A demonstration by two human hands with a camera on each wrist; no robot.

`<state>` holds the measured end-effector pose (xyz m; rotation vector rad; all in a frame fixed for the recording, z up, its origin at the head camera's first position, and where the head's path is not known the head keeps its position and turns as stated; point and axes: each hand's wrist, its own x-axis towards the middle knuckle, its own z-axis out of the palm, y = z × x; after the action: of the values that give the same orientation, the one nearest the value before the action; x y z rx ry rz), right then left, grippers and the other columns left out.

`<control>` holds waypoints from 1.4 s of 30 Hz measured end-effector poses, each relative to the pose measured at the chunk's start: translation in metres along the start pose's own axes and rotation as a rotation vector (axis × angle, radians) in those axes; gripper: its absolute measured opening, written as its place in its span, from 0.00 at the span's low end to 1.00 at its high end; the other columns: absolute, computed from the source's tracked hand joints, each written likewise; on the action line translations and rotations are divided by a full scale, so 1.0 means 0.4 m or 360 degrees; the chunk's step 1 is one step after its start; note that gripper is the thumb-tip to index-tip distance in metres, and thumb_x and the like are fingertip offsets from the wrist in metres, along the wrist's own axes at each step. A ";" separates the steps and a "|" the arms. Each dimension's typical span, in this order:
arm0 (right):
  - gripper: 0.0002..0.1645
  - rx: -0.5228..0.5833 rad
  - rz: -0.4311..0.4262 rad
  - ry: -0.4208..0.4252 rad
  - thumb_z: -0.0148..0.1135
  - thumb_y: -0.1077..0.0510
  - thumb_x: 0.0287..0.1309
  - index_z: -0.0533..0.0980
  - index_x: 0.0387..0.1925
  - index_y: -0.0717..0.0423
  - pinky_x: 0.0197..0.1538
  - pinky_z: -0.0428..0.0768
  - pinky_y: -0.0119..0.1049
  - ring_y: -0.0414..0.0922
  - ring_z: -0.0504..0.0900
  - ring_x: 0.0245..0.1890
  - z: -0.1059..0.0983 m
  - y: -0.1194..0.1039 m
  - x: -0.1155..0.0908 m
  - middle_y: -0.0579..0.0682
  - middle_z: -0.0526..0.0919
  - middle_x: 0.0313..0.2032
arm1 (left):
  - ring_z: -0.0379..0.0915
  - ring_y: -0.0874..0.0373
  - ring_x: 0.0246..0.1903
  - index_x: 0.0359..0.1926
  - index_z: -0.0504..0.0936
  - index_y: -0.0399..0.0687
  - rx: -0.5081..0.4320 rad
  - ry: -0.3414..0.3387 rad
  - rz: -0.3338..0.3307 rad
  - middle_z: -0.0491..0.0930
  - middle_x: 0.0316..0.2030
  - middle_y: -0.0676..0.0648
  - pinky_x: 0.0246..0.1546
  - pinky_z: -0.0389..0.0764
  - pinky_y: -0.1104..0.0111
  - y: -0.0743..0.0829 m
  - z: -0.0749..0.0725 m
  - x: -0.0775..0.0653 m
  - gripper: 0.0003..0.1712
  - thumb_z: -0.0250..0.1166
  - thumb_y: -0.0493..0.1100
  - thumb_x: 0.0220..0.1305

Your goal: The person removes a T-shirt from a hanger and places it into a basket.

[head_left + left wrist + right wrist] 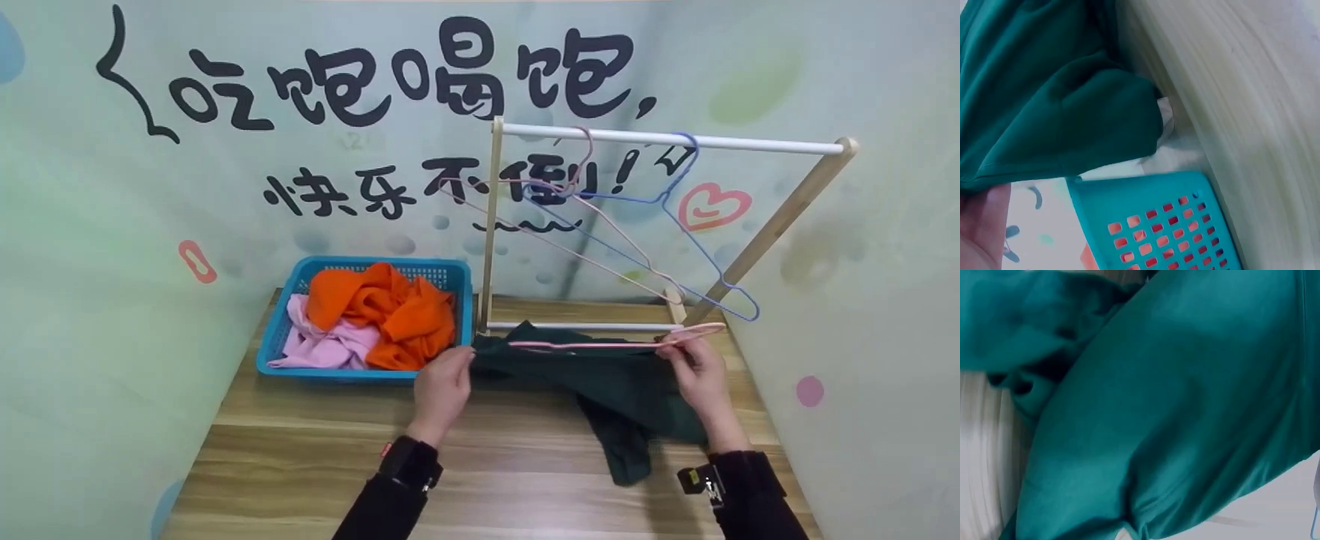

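Dark green garment cloth (630, 379) stretches between both hands close over the table, one narrow part of it hanging toward the front. My left hand (441, 390) pinches its left end beside the basket; in the left wrist view the fingers (988, 219) show under the cloth's edge. At the right end, my right hand (701, 371) pinches the upper edge between thumb and fingers. A pink clothes hanger (592, 345) lies along that upper edge, its right end overlapping the right fingers. Green cloth (1174, 382) fills most of the right wrist view, where the right hand is hidden.
A blue basket (364, 375) at the back left holds orange cloth (382, 307) and pink cloth (330, 345). Behind the garment stands a rack with a white bar (750, 142), bearing another pink hanger (630, 247) and a blue hanger (697, 240). Printed walls enclose the wooden table (300, 465).
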<state>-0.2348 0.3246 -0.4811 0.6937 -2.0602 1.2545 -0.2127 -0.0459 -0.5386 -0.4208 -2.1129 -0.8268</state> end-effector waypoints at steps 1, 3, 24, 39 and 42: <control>0.03 0.0057 0.0052 0.0016 0.59 0.81 0.55 0.74 0.32 0.78 0.45 0.76 0.21 0.33 0.80 0.36 -0.001 -0.006 0.001 0.63 0.79 0.29 | 0.84 0.50 0.34 0.37 0.85 0.38 0.0005 0.0019 -0.0023 0.86 0.34 0.43 0.36 0.84 0.59 -0.006 -0.005 0.002 0.04 0.69 0.31 0.59; 0.01 0.0210 0.0162 0.0059 0.56 0.80 0.59 0.73 0.33 0.81 0.42 0.78 0.23 0.34 0.81 0.34 0.000 -0.010 0.002 0.60 0.81 0.29 | 0.84 0.49 0.34 0.37 0.86 0.37 0.0016 0.0042 -0.0062 0.86 0.34 0.42 0.36 0.84 0.59 -0.011 -0.012 0.004 0.04 0.68 0.31 0.60; 0.10 0.0223 0.0047 -0.0215 0.58 0.86 0.49 0.78 0.31 0.76 0.37 0.80 0.24 0.38 0.84 0.29 0.104 -0.074 0.023 0.66 0.81 0.26 | 0.63 0.46 0.65 0.70 0.65 0.42 0.0003 -0.0145 -0.0065 0.63 0.69 0.39 0.64 0.68 0.54 0.053 -0.023 0.056 0.35 0.66 0.47 0.67; 0.26 -0.0183 -0.0223 -0.0543 0.73 0.69 0.47 0.80 0.51 0.60 0.58 0.69 0.33 0.53 0.80 0.49 0.088 0.042 0.000 0.54 0.84 0.48 | 0.70 0.53 0.31 0.32 0.81 0.46 -0.0100 -0.0184 -0.0041 0.76 0.27 0.49 0.32 0.74 0.67 0.040 0.002 0.042 0.05 0.71 0.37 0.59; 0.31 -0.0350 -0.0191 -0.0684 0.74 0.66 0.48 0.77 0.57 0.61 0.61 0.68 0.46 0.60 0.77 0.54 0.059 0.068 -0.014 0.58 0.81 0.54 | 0.69 0.53 0.30 0.32 0.81 0.46 -0.0106 -0.0133 -0.0067 0.75 0.26 0.49 0.31 0.71 0.66 0.029 -0.003 0.037 0.05 0.71 0.37 0.59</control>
<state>-0.2559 0.3152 -0.5093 1.0340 -2.4098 0.8457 -0.2148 -0.0381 -0.5215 -0.4546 -2.1825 -0.9203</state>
